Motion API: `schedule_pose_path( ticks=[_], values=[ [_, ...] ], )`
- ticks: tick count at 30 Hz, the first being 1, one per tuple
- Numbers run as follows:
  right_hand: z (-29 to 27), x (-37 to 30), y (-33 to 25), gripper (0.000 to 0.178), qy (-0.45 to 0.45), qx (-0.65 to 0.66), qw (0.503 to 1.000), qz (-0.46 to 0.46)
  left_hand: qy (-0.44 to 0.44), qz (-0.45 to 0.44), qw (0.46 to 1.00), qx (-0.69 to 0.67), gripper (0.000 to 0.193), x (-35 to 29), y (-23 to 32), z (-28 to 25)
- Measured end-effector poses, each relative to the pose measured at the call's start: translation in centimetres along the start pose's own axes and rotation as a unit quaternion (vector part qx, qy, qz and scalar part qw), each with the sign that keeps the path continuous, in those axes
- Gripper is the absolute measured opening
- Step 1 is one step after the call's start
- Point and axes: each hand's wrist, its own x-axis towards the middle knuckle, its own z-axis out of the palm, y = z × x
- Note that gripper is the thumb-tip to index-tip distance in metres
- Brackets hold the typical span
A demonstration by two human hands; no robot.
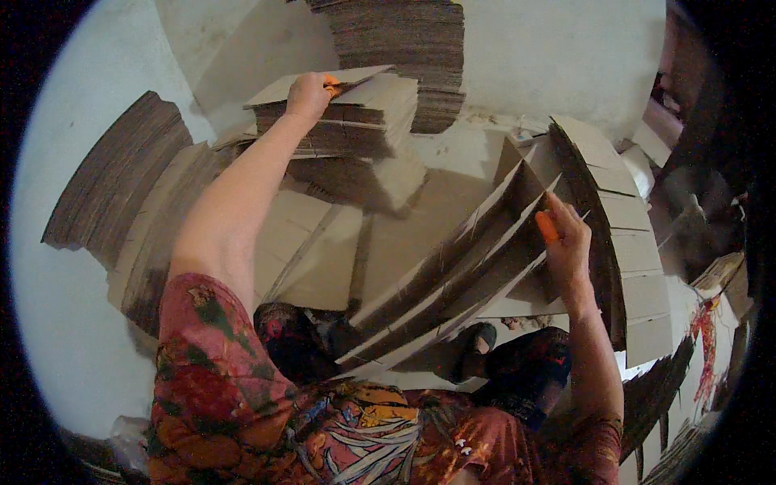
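My left hand (309, 101), with orange covers on its fingertips, is closed on the edge of the top cardboard sheet (275, 90), which tilts up from a stack of cardboard sheets (347, 129). On the right, my right hand (568, 238) has an orange cover on its thumb and grips the upper ends of several cardboard strips (461, 267). These long strips fan apart and slant down towards my lap, with dark gaps between them. Crosswise pieces join some of them near my right hand. My right fingertips are partly hidden behind the cardboard.
Tall stacks of cardboard (121, 178) stand at the left, and another cardboard stack (404, 48) rises against the far wall. A curved row of cardboard pieces (634, 250) borders my right arm. Flat cardboard (315, 259) lies before my knees. Red strings (707, 339) hang at the far right.
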Motion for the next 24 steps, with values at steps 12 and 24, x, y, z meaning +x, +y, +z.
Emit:
schedule_pose_path(
  ticks=[12, 24],
  values=[
    [-1.9, -5.6, -6.6, 0.024, -0.029, 0.290, 0.947, 0.138, 0.087, -0.017, 0.980, -0.179, 0.023, -0.4, 1.5, -2.7],
    [-4.3, -6.7, -6.1, 0.029, 0.157, 0.621, 0.654, 0.404, -0.110, 0.516, 0.796, -0.296, 0.047, -23.4, 22.3, -1.6]
  ],
)
